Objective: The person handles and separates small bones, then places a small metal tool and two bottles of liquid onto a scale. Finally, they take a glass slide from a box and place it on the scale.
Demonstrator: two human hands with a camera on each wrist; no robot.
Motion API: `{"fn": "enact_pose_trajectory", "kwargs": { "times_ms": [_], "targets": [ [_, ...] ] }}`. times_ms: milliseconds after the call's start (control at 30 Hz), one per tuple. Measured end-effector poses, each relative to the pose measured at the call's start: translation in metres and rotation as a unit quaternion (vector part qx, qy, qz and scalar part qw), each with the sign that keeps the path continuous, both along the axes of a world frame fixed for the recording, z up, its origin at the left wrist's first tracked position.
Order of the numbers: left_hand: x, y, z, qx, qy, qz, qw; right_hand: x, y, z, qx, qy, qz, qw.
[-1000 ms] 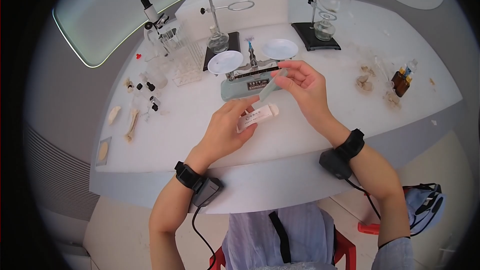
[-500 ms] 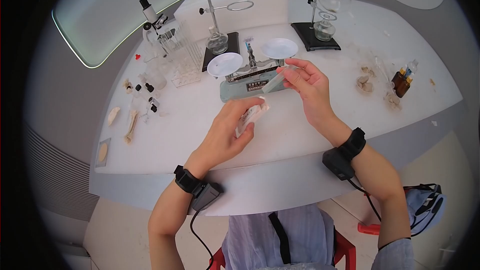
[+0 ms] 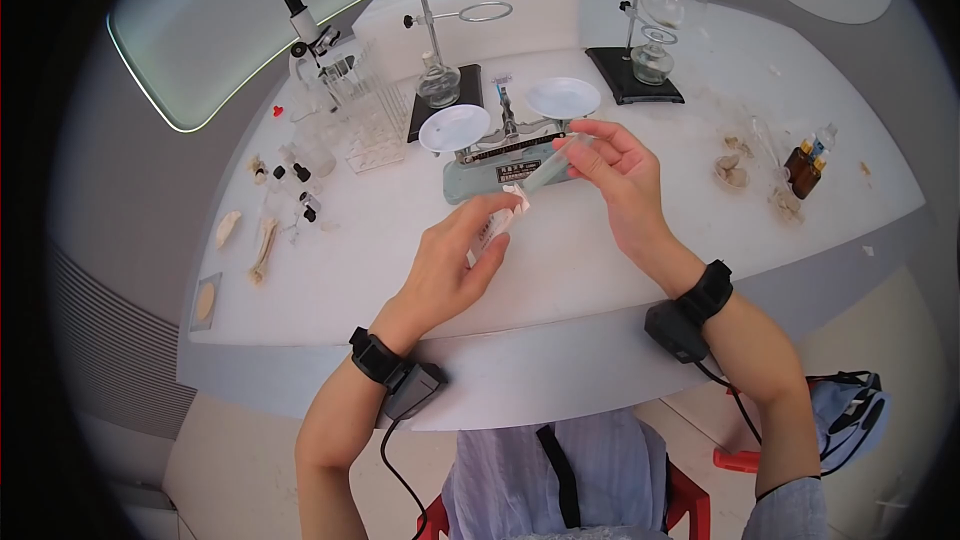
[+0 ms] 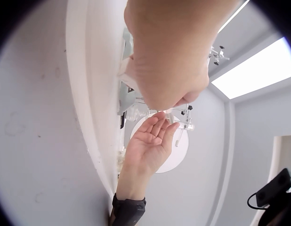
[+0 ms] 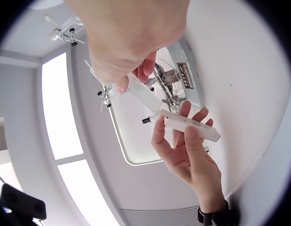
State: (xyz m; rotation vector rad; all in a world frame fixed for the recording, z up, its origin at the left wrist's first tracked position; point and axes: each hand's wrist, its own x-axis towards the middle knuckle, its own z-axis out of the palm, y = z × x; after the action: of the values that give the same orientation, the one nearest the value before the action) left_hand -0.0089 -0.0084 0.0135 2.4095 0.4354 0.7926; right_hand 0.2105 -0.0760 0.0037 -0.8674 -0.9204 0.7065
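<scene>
My left hand [image 3: 440,265] grips a small white printed carton [image 5: 190,126] between thumb and fingers, its torn-looking open end tilted up and away from me. Between the thumb and fingers of my right hand [image 3: 630,185] is a flat, translucent pale strip [image 5: 144,93]. The strip slants down to the left, and its lower end meets the carton's open end in the right wrist view. Both hands are raised in front of the green balance scale [image 3: 470,180] with two white pans. In the left wrist view the back of my left hand hides the carton's opening.
Behind the scale stand two ring stands with black bases [image 3: 633,88] and glass flasks [image 3: 437,85]. At left are a microscope [image 3: 305,25], a test tube rack [image 3: 375,150], small bottles and a bone [image 3: 264,252]. Brown bottles [image 3: 803,168] and pale lumps [image 3: 730,172] lie at right.
My left hand has tilted the carton so its printed face turns partly away and its open end points up. The right hand has shifted slightly right, and the strip's lower end now meets the carton.
</scene>
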Motion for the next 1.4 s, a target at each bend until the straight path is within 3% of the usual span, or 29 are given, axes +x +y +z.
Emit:
{"fn": "enact_pose_trajectory", "kwargs": {
  "times_ms": [567, 1033, 1400],
  "targets": [
    [0.002, -0.002, -0.002, 0.043, -0.044, -0.009, 0.998, -0.007, -0.004, 0.004, 0.035, -0.026, 0.013, 0.999],
    [0.001, 0.001, -0.003, 0.078, -0.06, -0.03, 0.995, 0.001, -0.001, 0.001, 0.002, -0.022, 0.034, 0.999],
    [0.0, 0.005, -0.006, 0.078, -0.024, 0.011, 0.997, -0.009, -0.005, 0.005, 0.012, -0.051, 0.045, 0.998]
  ]
}}
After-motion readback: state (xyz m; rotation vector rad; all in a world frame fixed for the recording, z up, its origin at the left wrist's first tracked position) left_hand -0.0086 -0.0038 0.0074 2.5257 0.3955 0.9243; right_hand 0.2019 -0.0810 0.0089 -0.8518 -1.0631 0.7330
